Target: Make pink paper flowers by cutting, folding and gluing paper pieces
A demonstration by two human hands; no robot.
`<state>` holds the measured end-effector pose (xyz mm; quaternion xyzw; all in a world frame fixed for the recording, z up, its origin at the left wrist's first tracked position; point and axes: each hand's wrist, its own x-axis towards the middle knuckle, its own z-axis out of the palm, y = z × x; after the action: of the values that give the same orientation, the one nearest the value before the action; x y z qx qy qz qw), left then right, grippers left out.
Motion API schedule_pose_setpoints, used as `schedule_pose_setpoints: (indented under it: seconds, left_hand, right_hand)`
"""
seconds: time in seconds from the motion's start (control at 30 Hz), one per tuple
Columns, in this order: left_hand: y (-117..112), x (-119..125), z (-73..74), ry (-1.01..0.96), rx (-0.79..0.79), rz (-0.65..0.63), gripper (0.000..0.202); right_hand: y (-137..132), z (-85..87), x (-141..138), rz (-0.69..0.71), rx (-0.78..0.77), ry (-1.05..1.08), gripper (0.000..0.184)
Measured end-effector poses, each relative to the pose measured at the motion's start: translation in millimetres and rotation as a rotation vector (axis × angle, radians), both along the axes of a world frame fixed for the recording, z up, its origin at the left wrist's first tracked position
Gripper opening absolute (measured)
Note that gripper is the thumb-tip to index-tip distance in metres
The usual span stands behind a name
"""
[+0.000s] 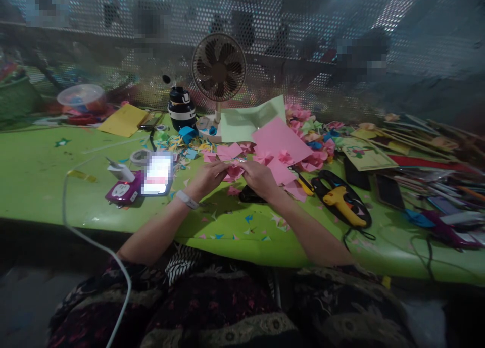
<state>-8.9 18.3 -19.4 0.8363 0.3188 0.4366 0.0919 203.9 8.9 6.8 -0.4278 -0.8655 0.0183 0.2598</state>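
Note:
Over the middle of the green table, my left hand and my right hand are close together, fingers closed. Between them is a folded piece of pink paper, pinched from both sides. A small pale object, too small to name, shows by the fingertips of the right hand. Just behind lie pink paper flowers and a large pink sheet. Beneath the right hand sits a dark object, partly hidden by the wrist.
A yellow glue gun rests on a black holder at right, near a yellow-handled cutter. At left are a lit phone and a purple power socket. Behind stand a fan and a dark bottle. Paper scraps litter the table.

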Motion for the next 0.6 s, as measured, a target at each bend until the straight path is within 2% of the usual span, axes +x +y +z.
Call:
schedule_pose_setpoints:
  seconds: [0.13,0.4,0.6]
  left_hand:
    - [-3.4,1.7,3.9,-0.002,-0.039,-0.043,0.023]
    - [-12.6,7.6,2.0,0.005,-0.014,0.109,0.016]
    - [-24.8,16.0,2.7,0.003,0.005,0.249,0.019]
  right_hand:
    - [-0.5,-1.4,-1.0,-0.035,0.000,-0.051,0.036]
    - [-12.2,8.5,-9.1,-0.103,-0.069,0.045,0.025]
    - [-21.1,7.1,-20.1,-0.131,-0.170,0.237,0.020]
